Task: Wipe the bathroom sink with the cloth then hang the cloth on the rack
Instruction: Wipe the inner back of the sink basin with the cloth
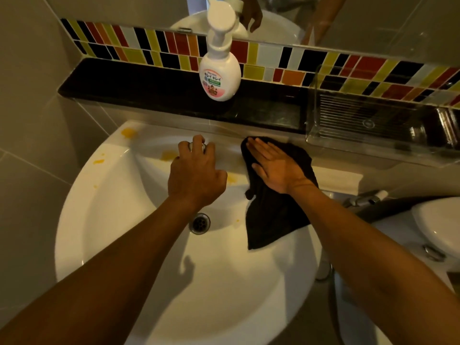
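The left hand is curled around the tap at the back rim of the sink, fingers wrapped over its chrome top so most of the tap is hidden. The right hand lies flat and spread, palm down, pressing the cloth against the back right rim of the sink. The cloth is dark; its upper part sits on the rim under the hand, and its lower part hangs down the inner wall of the basin towards the drain, stopping just beside it.

Yellow-orange stains mark the sink: one at the back left corner of the rim, smaller spots along the left rim, one on the back wall of the basin just left of the tap, and one between the two hands.

Behind the sink runs a black ledge. A soap bottle with a pump stands upright on it, behind the tap. At the right end of the ledge sits a clear tray with a ribbed floor. Coloured tiles line the wall above the ledge, under a mirror. A toilet shows at the right edge.
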Tool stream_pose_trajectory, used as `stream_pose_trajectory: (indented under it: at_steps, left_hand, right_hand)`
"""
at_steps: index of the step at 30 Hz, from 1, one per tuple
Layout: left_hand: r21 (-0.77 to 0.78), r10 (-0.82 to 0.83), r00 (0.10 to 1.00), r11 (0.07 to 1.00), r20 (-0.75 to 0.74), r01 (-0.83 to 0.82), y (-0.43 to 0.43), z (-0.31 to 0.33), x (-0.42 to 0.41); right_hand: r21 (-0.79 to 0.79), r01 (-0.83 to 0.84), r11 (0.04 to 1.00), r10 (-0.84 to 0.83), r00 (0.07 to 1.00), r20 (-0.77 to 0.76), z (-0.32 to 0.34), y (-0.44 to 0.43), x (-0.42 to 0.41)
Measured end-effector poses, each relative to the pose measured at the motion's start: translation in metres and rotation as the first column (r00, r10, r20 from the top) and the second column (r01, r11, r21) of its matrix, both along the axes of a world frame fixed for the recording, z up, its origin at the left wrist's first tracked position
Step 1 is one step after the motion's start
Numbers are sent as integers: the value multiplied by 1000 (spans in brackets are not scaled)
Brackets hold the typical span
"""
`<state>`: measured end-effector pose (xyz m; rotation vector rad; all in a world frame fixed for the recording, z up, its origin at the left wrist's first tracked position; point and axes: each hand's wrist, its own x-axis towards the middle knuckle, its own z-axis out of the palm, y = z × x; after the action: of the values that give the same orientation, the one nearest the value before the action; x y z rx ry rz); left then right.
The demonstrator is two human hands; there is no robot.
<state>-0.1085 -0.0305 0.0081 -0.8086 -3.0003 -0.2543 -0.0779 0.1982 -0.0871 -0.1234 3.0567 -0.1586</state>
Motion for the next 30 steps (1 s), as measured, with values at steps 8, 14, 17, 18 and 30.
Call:
stream_pose_trajectory:
  at_steps: [8, 14, 17, 18, 30]
  left_hand:
    - [-4, 21, 1000, 1000, 13, -21, 0, -1, 0]
    - [6, 33, 999, 999, 12, -33, 1, -1, -1]
    - [5, 39, 999, 999, 12, -39, 2, -3, 0]
    - [5, 43, 999, 999, 11, -43, 2, -3, 0]
    - [9, 56, 998, 998, 1, -56, 2, 4, 2]
  right_hand:
    - [-225, 437, 871, -431, 899, 77, -4, 23, 78]
    - [-172, 427, 887, -417, 904, 96, -2, 20, 82]
    - [-80, 321, 944, -318, 947, 53, -1, 23, 73]
    - [-42, 272, 961, -270, 962, 51, -1, 24, 68]
    - [95, 84, 992, -80, 996, -38, -7, 10, 25]
